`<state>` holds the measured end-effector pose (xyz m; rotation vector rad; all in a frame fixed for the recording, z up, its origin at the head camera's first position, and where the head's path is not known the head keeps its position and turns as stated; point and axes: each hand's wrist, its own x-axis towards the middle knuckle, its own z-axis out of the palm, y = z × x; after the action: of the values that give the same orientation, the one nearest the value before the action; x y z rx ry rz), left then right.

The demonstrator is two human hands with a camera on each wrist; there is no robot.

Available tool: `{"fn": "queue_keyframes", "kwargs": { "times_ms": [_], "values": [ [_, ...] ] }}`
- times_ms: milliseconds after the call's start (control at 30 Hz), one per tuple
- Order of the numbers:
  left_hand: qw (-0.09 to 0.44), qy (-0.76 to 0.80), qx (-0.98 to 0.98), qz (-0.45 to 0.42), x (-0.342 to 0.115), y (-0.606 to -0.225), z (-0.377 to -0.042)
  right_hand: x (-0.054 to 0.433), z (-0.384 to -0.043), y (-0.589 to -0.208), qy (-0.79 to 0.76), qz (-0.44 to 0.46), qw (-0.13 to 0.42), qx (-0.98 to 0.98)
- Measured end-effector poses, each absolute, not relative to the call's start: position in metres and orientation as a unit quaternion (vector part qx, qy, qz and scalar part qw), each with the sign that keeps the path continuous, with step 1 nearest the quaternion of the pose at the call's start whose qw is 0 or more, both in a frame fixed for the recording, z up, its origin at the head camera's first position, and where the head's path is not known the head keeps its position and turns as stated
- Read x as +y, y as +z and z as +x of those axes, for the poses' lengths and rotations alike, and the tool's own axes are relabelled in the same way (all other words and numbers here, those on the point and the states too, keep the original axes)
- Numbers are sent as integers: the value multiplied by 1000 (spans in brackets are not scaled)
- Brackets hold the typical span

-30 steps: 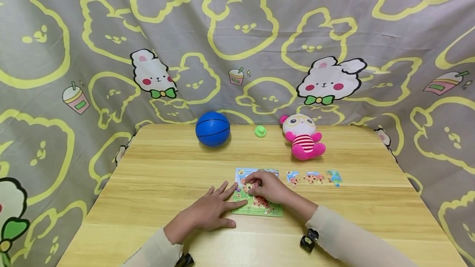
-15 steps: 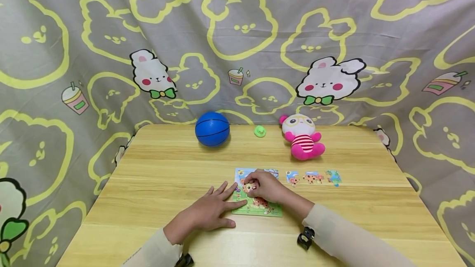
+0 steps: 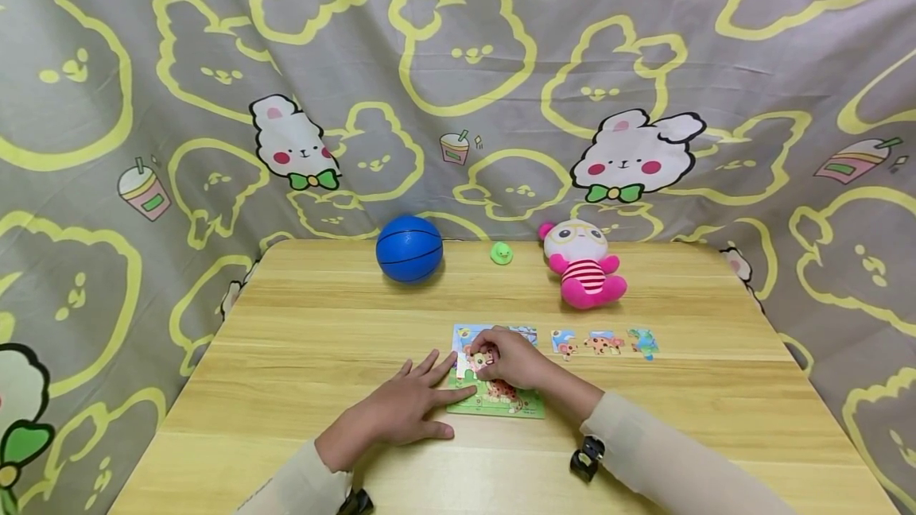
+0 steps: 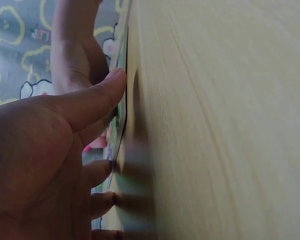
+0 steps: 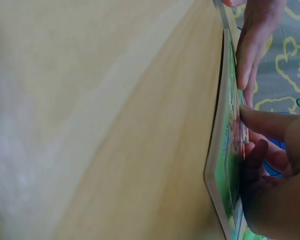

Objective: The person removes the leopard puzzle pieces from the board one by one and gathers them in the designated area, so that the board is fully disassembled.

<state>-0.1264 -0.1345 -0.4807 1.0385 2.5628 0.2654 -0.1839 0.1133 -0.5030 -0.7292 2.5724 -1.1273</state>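
A jigsaw puzzle board (image 3: 511,410) with a spotted-animal picture lies flat on the table. My right hand (image 3: 521,360) is over its upper middle, thumb and fingers pinching a puzzle piece (image 3: 481,358) that bears part of the animal's face. White backing shows beside that piece, on the board's left. With fingers spread and straight, my left hand (image 3: 404,408) rests at the board's left edge, its index finger reaching onto the board. In the right wrist view, the right thumb and fingers (image 5: 262,122) meet the board's surface; the pinched piece is mostly hidden there.
Three loose puzzle pieces (image 3: 604,343) lie in a row right of the board. Along the table's back stand a blue ball (image 3: 409,249), a small green duck (image 3: 502,253) and a pink panda plush (image 3: 585,269). A patterned curtain (image 3: 501,102) surrounds the table (image 3: 322,356).
The pinched piece has shifted slightly, and white backing now shows at the board's left where picture was before. My right forearm has drifted a little left. The left hand has stayed in place.
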Motion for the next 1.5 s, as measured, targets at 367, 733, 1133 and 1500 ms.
{"fn": "queue_keyframes", "kwargs": {
  "times_ms": [367,733,1133,1500],
  "values": [
    [180,96,907,368,-134,-480,-126,116,-185,-504,-434,-226,145,860],
    [193,104,906,362,-134,-479,-126,116,-190,-504,-467,-200,159,847],
    [184,109,906,365,-134,-480,-124,115,-192,-504,-497,-181,169,832],
    [187,110,907,361,-135,-482,-125,115,-194,-504,-522,-158,192,816]
  ]
}}
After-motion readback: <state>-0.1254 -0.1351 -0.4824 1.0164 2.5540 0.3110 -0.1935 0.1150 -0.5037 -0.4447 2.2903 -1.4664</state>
